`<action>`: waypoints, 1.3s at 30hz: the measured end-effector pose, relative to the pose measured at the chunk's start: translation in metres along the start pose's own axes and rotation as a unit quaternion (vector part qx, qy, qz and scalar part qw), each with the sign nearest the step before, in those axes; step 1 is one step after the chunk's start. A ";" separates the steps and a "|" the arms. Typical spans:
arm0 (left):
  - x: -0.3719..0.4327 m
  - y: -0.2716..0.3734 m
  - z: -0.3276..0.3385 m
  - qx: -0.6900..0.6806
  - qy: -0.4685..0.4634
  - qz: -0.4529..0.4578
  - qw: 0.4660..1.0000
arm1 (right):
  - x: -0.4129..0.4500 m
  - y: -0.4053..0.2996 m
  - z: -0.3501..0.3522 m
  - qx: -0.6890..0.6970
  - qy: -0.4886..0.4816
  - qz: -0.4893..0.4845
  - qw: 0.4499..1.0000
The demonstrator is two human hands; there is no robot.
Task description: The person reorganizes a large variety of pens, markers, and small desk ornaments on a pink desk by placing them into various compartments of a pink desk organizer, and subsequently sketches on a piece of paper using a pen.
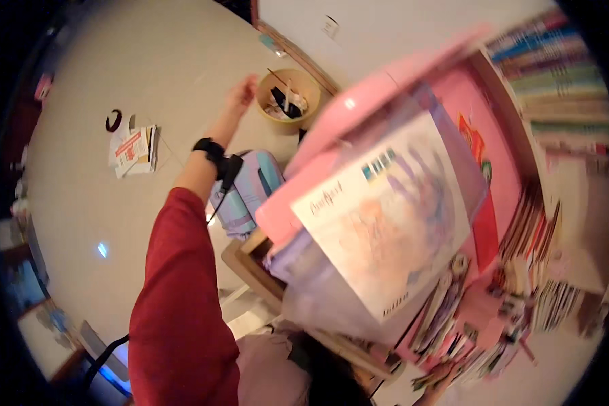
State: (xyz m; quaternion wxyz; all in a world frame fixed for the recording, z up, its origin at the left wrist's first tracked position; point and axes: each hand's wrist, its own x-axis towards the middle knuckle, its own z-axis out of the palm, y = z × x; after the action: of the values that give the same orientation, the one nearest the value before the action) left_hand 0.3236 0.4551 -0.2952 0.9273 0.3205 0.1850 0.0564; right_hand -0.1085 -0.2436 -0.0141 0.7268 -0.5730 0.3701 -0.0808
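My left hand point(243, 94), blurred, reaches out in a red sleeve with a black band and a small device at the wrist. Nothing shows in it, and its fingers look loosely apart beside the rim of a yellow waste bin point(312, 83). The bin holds crumpled scraps, a black item and a thin stick. My right hand point(440, 386) is partly visible at the bottom edge, against some papers point(431, 376); its grip is unclear. Before me, a white sheet or booklet cover with a coloured drawing point(380, 223) lies on a translucent purple folder point(325, 299), over a pink desk point(284, 203).
Books and booklets point(441, 314) crowd the desk's near right side, with a shelf of books point(563, 86) beyond. A lilac and turquoise bag point(248, 177) stands on the floor by an open wooden drawer point(248, 269). Papers point(134, 149) and a dark ring-shaped item point(113, 121) lie farther left.
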 end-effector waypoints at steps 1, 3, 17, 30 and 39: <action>-0.016 0.003 0.020 -0.060 -0.022 -0.005 0.998 | -0.005 0.001 -0.003 0.015 0.000 -0.006 1.000; -0.031 0.028 0.025 -0.073 -0.008 0.013 0.997 | -0.002 0.002 -0.007 0.077 -0.048 -0.002 0.996; -0.335 0.070 0.317 0.194 -0.289 0.111 0.931 | -0.020 -0.001 0.001 0.083 -0.053 -0.077 0.992; -0.493 -0.104 0.425 0.588 -0.447 0.108 0.665 | 0.025 -0.003 -0.035 0.412 -0.433 0.011 0.802; -0.487 -0.163 0.467 0.645 -0.477 0.451 0.390 | 0.024 0.002 -0.032 0.346 -0.451 0.017 0.822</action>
State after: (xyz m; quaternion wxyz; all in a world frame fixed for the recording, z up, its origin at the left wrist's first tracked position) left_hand 0.0477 -0.0497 0.0928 0.2179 0.8339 -0.4783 0.1684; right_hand -0.1126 -0.2807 -0.0284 0.9643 -0.2500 -0.0418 0.0762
